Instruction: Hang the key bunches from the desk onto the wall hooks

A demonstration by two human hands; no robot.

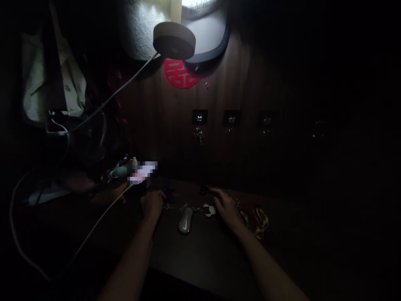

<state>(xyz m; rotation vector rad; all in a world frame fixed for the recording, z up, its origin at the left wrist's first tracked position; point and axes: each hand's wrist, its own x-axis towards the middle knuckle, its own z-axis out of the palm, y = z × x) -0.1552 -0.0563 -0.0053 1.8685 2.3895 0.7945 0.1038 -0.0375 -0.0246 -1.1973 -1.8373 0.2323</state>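
Gray fob lies between curled left hand and outstretched right hand, whose grips I cannot tell.

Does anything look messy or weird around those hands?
The colourful cords look messy: they lie in a loose tangle beside the right hand. I don't see a spill, but it's too dark to check the small things by the left hand for damage.
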